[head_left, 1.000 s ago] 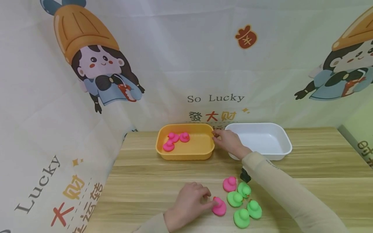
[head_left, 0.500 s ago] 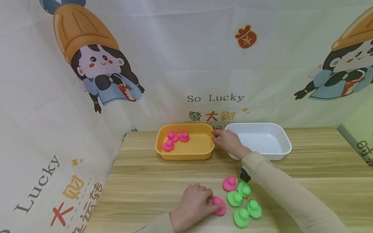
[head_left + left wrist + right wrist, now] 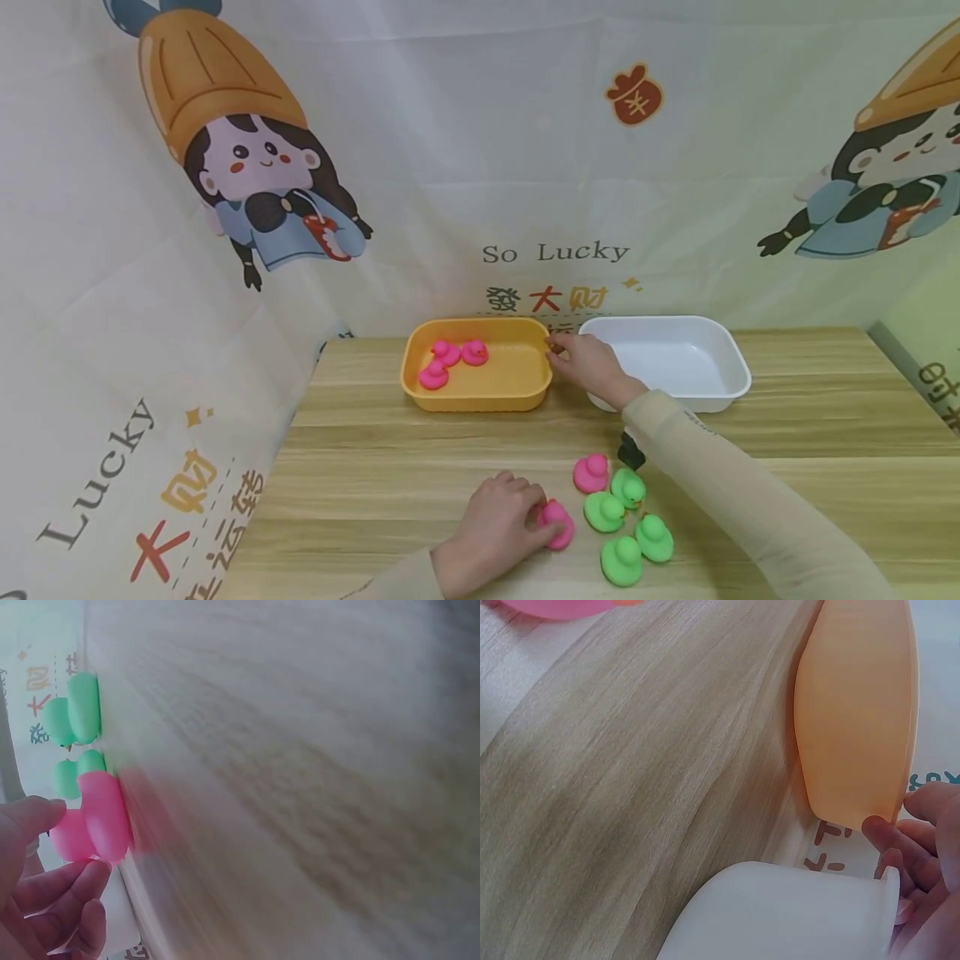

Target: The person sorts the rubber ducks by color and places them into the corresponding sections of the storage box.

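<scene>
My left hand [image 3: 497,525] pinches a pink rubber duck [image 3: 558,514] low over the wooden table. In the left wrist view, thumb and fingers bear on opposite sides of this duck [image 3: 105,817]. At the back, my right hand [image 3: 592,367] holds the right end of the yellow tray [image 3: 480,402], fingertips at its rim in the right wrist view. Several pink ducks [image 3: 434,377] sit in that tray's left half. Right of my left hand lie another pink duck [image 3: 590,475] and several green ducks [image 3: 622,562].
A white tray [image 3: 678,358] stands right of the yellow one, partly behind my right hand and forearm. My right sleeve [image 3: 742,492] crosses the table [image 3: 352,467] beside the green ducks. A printed cloth [image 3: 450,150] hangs behind the table.
My left hand has closed its fingers on the near pink duck and shifted it slightly left and away from me. The right hand stays at the yellow tray.
</scene>
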A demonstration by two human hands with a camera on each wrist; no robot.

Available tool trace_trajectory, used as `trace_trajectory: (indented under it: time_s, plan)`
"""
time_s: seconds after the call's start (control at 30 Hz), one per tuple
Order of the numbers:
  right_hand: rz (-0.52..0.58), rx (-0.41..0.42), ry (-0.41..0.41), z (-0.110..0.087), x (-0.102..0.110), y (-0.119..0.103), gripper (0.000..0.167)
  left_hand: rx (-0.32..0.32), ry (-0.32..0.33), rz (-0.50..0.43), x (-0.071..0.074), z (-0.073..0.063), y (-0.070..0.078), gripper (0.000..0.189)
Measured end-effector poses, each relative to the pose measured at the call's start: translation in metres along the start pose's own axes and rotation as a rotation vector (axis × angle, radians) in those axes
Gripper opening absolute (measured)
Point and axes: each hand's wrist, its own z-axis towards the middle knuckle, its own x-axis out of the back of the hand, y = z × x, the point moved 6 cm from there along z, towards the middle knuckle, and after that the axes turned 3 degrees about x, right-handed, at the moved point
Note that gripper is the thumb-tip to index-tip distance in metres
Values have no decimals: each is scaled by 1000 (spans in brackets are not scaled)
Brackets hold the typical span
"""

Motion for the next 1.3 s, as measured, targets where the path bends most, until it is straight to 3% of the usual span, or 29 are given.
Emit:
trace_trajectory:
  time_s: [0.27, 0.47, 0.67, 0.9, 1.0, 1.13, 1.3]
  plan:
    - [-5, 5, 1, 1, -1, 1, 36, 21, -10, -31, 12, 5, -9, 22]
    - [8, 3, -7, 1, 0, 2, 36, 62, 17, -16, 35, 14, -21, 22]
    - [6, 11, 3, 1, 1, 2, 36, 119, 31, -79, 59, 29, -40, 23]
    - [1, 30, 10, 1, 1, 0, 35, 85, 190, 21, 95, 47, -60, 20]
    - [4, 29, 11, 2, 2, -1, 35, 104, 217, 36, 109, 56, -72, 23]
    - [8, 23, 3, 2, 2, 0, 36, 134, 195, 38, 119, 69, -90, 21]
    - [7, 27, 0, 2, 0, 0, 36, 136, 146, 81, 122, 84, -109, 21]
